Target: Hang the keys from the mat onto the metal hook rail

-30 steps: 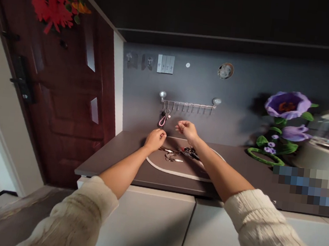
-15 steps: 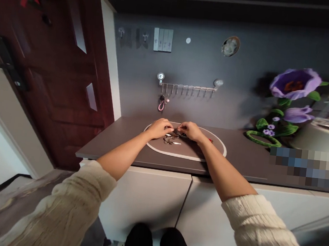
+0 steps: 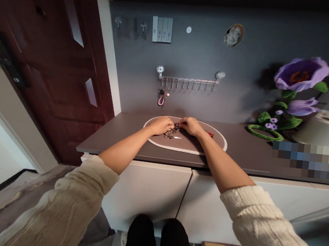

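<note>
Over an oval brown mat with a pale rim (image 3: 185,145), both hands are bent close together. My left hand (image 3: 162,126) has its fingers closed at a cluster of small dark metal pieces (image 3: 174,129); what it grips is too small to make out. From the other side, my right hand (image 3: 192,126) pinches at the same cluster, its hold partly hidden by the fingers. Just in front lies a small metal piece with loops and a bright pointed tip (image 3: 175,137). A small red item (image 3: 210,135) rests beyond my right wrist.
On the wall above hangs a clear hook rail (image 3: 189,80) with a pink-strapped keyring (image 3: 162,97) at its left end. Purple flower decorations (image 3: 301,74) and a lamp (image 3: 325,128) stand at right. A dark red door (image 3: 55,68) is at left.
The view has tilted down slightly, so the scene sits higher. Both hands stay over the metal pieces, with the left fingers a little lower on them.
</note>
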Demonstrator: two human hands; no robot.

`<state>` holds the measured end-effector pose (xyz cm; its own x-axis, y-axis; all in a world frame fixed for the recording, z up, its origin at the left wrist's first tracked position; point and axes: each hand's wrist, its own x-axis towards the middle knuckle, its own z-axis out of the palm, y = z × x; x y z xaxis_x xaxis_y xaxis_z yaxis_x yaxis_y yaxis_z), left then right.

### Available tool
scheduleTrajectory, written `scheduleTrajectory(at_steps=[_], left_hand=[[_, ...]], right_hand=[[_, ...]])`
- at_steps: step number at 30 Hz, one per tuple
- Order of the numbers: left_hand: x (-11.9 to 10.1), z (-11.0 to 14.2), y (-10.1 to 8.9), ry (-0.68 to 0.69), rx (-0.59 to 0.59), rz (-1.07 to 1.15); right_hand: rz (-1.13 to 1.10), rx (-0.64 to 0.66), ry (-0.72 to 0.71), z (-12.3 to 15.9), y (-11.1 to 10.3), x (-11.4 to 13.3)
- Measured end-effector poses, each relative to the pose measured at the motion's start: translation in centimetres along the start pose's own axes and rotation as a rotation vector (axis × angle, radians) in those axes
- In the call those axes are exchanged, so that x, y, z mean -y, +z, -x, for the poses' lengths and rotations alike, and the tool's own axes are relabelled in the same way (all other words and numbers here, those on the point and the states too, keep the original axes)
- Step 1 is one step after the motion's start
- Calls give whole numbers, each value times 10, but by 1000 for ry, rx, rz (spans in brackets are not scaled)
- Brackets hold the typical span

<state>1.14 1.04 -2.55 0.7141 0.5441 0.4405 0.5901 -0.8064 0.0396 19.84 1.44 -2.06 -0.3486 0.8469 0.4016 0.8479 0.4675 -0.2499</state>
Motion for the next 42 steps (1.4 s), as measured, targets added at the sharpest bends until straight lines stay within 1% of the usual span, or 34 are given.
scheduleTrajectory(at_steps=[7,11,15,20,23,27,29,33,36,38,42], left_hand=[[0,0,-1,-159,-102,-43],[2,0,-4,-225,-176,-45],[4,0,-6,-267,-252,-22],[6,-1,-7,-306,-313,61],[6,-1,-8,-328,-360,162],[2,-1,-11,-385,-407,317],[0,-1,-13,-418,-419,388],[0,-1,-13,-430,-425,530],[4,-2,-10,-435,-435,686],[6,-3,-8,-456,-446,813],[8,-4,-10,-507,-480,989]], right_hand=[[-24,-52,20,1,-3,7],[-70,-107,70,1,-4,10],[-210,-132,134,2,-4,18],[-416,-108,135,3,-3,25],[-462,-114,131,4,-3,28],[-494,-66,134,5,-1,31],[-491,-64,133,6,-1,32],[-473,-102,113,4,1,30],[-487,-154,72,1,3,25],[-527,-174,59,-1,4,22],[-693,-184,107,-2,5,20]])
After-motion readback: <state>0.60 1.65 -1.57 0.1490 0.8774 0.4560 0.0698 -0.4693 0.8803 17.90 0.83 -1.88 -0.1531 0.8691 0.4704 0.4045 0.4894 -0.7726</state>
